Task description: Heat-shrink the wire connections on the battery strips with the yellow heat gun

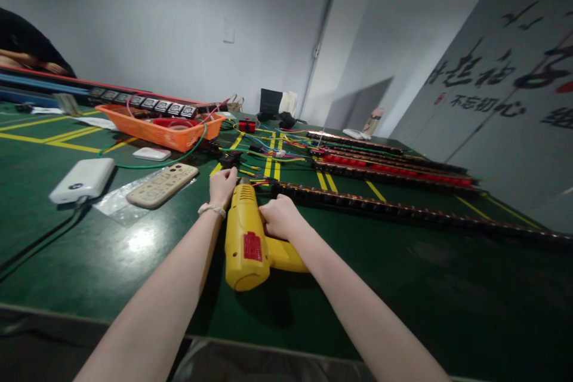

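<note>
A yellow heat gun (245, 245) lies on the green table in front of me, its nozzle pointing away and its handle to the right, partly under my right forearm. My left hand (221, 188) is closed at the left of the nozzle, beside several thin coloured wires (257, 179); what its fingers hold is hidden. My right hand (281, 216) is closed against the right side of the gun body, near the end of a long dark strip (358, 200). Its fingertips are hidden, so I cannot tell what they grip.
An orange basket (152, 132) with wires stands at the back left. Nearer are a beige remote control (162, 185) on a plastic bag, a white power bank (83, 180) with a cable, and a small white case (151, 154). More strips (394, 170) lie right. A person (33, 42) is far left.
</note>
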`<state>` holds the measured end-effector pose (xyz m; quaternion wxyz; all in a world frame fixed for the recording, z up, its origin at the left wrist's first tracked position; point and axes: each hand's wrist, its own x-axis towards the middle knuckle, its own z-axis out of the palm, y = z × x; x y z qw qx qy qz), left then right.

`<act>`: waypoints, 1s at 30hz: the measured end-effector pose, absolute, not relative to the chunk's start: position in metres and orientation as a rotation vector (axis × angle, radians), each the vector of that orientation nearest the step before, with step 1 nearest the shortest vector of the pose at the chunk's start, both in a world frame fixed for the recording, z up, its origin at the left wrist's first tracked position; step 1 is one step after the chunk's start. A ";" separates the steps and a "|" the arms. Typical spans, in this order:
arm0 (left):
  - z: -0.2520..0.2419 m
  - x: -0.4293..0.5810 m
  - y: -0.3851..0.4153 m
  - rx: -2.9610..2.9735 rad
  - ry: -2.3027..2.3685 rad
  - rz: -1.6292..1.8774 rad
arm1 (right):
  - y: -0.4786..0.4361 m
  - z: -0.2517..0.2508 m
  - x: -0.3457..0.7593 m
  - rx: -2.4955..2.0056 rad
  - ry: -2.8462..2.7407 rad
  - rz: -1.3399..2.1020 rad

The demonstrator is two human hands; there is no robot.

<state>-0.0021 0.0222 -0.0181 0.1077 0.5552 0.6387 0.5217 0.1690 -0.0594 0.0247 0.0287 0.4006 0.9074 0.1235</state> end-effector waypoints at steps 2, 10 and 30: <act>-0.019 -0.005 0.024 1.598 1.858 1.543 | -0.057 0.024 0.163 1.231 2.808 0.391; -0.021 -0.008 0.027 1.497 1.769 1.512 | -0.058 0.022 0.165 1.227 2.869 0.375; -0.022 0.004 0.020 1.725 1.936 1.459 | -0.068 0.027 0.214 1.394 2.705 0.306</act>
